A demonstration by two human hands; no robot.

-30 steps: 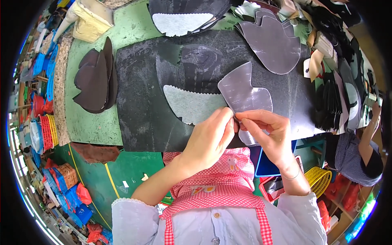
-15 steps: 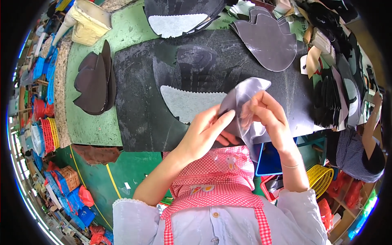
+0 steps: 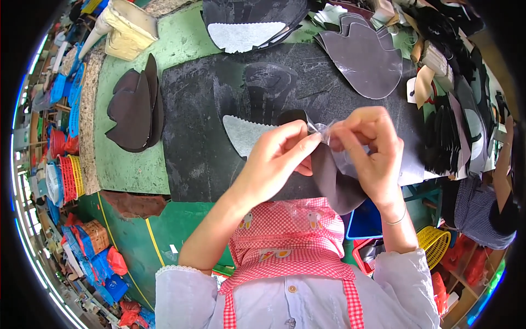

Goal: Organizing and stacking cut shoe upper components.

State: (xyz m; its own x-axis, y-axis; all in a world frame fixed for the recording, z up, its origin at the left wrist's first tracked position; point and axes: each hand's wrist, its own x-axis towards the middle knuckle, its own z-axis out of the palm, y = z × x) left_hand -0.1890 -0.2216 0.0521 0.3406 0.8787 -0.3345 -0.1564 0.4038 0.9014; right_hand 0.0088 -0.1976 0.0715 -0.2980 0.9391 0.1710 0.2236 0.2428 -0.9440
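Note:
My left hand (image 3: 279, 156) pinches the edge of a dark brown, curved shoe-upper piece (image 3: 335, 183), which hangs bent between my hands. The fingers of my right hand (image 3: 378, 148) are closed on crinkled clear plastic film (image 3: 344, 159) at the piece's upper edge. Film and piece meet between my fingertips; how much of the film is still stuck is hidden. Beneath my hands, on a scuffed black mat (image 3: 189, 148), lies a black piece with a pale, zigzag-edged backing (image 3: 241, 134), partly covered by my left hand.
Dark cut pieces (image 3: 131, 112) lie at the left of the green table (image 3: 115, 170). Stacks of grey-brown pieces (image 3: 367, 63) and pale-backed black pieces (image 3: 246, 35) sit at the back. A glue-crusted container (image 3: 131, 33) stands far left. Black pieces (image 3: 441, 134) crowd the right, beside another person's sleeve (image 3: 476, 211).
The piece has swung down and bent toward me. My right hand has turned and risen slightly, pulling film at the upper edge, where both hands' fingertips now come close together.

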